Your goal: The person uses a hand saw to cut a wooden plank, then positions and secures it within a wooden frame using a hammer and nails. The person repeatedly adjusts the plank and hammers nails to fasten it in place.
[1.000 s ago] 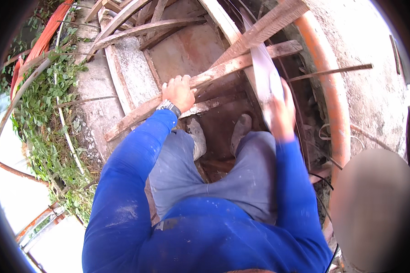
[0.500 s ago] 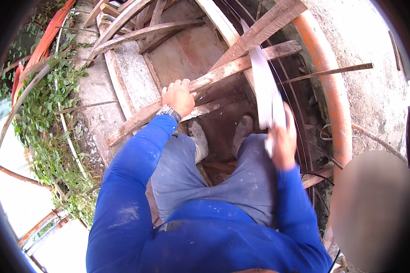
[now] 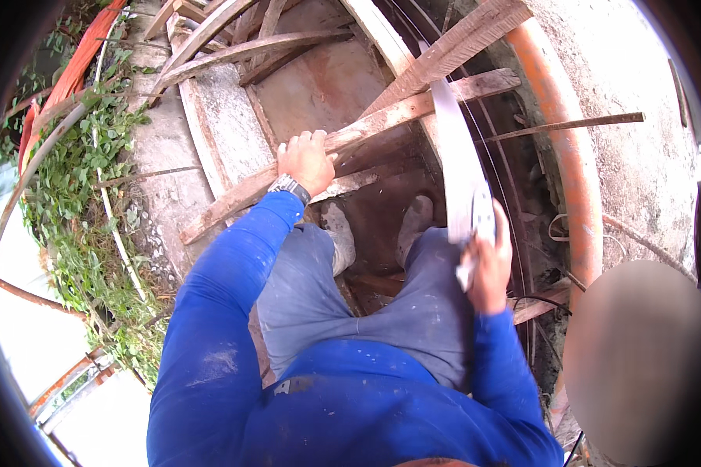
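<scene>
Left of the long wooden beam (image 3: 374, 124), green plants (image 3: 78, 202) hang in tangled stems. On the beam's left half rests our left hand (image 3: 308, 163), its fingers close together and bent over the wood. Across the beam's right part lies our saw blade (image 3: 458, 156); we judge the cut there unfinished, since the beam runs on past the blade, and we cannot tell its depth. Nearer us than the beam, our right hand (image 3: 489, 261) wraps its fingers around the saw's pale handle (image 3: 484, 216). Right of the beam stands an orange-streaked pipe (image 3: 572, 171).
</scene>
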`<action>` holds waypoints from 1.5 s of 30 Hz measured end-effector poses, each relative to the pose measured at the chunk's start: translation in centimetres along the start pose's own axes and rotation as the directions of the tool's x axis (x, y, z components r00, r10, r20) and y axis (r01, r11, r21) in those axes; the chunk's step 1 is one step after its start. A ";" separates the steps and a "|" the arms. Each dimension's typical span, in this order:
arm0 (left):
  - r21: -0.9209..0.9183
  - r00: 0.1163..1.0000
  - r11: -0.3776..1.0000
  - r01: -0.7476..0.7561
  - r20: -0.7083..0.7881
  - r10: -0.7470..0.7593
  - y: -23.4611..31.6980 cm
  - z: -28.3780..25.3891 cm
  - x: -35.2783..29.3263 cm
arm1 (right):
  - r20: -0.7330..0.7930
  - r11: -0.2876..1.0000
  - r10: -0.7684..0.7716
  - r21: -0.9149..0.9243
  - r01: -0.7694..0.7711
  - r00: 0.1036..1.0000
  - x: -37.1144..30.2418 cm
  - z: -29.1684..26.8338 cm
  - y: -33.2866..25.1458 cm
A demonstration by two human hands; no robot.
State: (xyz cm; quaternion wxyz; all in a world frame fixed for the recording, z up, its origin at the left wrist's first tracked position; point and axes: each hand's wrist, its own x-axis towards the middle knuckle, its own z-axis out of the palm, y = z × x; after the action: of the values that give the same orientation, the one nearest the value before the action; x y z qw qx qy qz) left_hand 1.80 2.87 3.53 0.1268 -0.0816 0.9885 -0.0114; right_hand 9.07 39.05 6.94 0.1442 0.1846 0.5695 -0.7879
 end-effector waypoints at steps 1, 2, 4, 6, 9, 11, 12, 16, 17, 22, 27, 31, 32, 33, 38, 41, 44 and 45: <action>-0.008 1.000 1.000 -0.016 -0.006 0.016 0.2 -0.1 0.6 | 0.003 0.996 -0.084 -0.020 0.084 0.996 4.0 1.5 -0.2; -0.018 0.999 0.999 -0.034 -0.008 0.034 0.6 0.2 0.8 | -0.029 0.983 -0.131 -0.136 0.126 0.991 8.1 3.1 -0.6; -0.054 0.998 0.998 -0.021 0.058 0.024 1.4 0.0 1.4 | -0.068 0.976 -0.163 -0.157 0.150 0.984 17.6 5.0 -1.0; -0.044 0.996 0.999 -0.001 0.084 0.005 0.9 -0.1 1.1 | -0.096 0.995 -0.097 -0.010 0.096 0.991 19.7 6.1 0.2; -0.041 0.993 0.998 0.040 0.109 -0.035 0.4 -0.7 0.8 | -0.068 0.987 -0.151 -0.060 0.147 0.986 14.1 6.1 0.5; -0.054 0.995 0.998 0.040 0.093 -0.035 0.0 -0.2 0.5 | 0.012 0.998 -0.001 0.064 0.001 1.000 6.4 2.3 2.5; -0.071 0.998 0.997 0.016 0.059 -0.012 0.2 0.1 0.5 | 0.011 0.999 0.032 0.031 -0.032 0.999 2.2 0.8 1.6; -0.045 0.999 0.999 0.030 0.039 -0.028 0.1 0.0 0.2 | -0.002 0.998 0.025 0.064 -0.024 1.000 -0.6 0.0 0.2; -0.034 0.999 0.999 0.031 0.043 -0.030 -0.2 0.1 0.2 | -0.014 1.000 -0.014 0.028 0.014 1.000 3.0 1.6 -0.4; -0.035 0.998 0.999 -0.008 0.068 0.010 0.9 0.1 0.9 | -0.125 0.998 -0.069 -0.004 0.069 0.990 19.2 6.2 0.1; -0.040 0.997 0.999 0.027 0.073 -0.024 0.0 -0.1 0.5 | -0.010 0.998 -0.005 0.061 0.005 1.000 6.4 2.3 1.1; -0.023 0.999 1.000 0.011 0.047 -0.010 0.1 -0.1 0.3 | -0.012 0.989 0.098 0.113 -0.096 0.995 -3.0 -2.3 0.8; -0.010 1.000 1.000 -0.007 0.022 0.008 0.1 0.0 0.1 | -0.045 0.996 0.080 -0.023 -0.081 0.996 -1.9 -1.1 -0.3; 0.003 1.000 1.000 -0.023 -0.004 0.023 0.0 0.2 0.1 | -0.043 0.996 0.038 -0.078 -0.042 0.998 1.4 0.1 -0.2; -0.025 0.998 0.998 -0.063 -0.004 0.062 1.0 -0.3 1.1 | -0.061 0.999 -0.039 -0.026 0.037 0.997 19.2 5.3 -1.7; -0.014 0.999 1.000 -0.014 0.034 0.014 0.3 -0.6 0.6 | -0.058 0.997 -0.062 -0.051 0.059 0.996 15.4 5.9 -0.6; -0.027 0.999 1.000 0.001 0.033 0.000 0.4 -0.7 0.2 | 0.035 0.999 -0.001 0.033 0.000 0.999 4.3 0.9 0.8; -0.021 0.999 1.000 0.008 0.039 -0.008 0.3 -0.4 0.2 | -0.023 0.998 0.056 0.025 -0.056 0.998 1.1 -0.6 0.8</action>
State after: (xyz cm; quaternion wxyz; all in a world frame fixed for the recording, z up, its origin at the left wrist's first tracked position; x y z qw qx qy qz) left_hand 1.44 3.16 3.87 0.1450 -0.0871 0.9856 0.0000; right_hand 8.50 39.39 5.55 0.1572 0.2114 0.5562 -0.7882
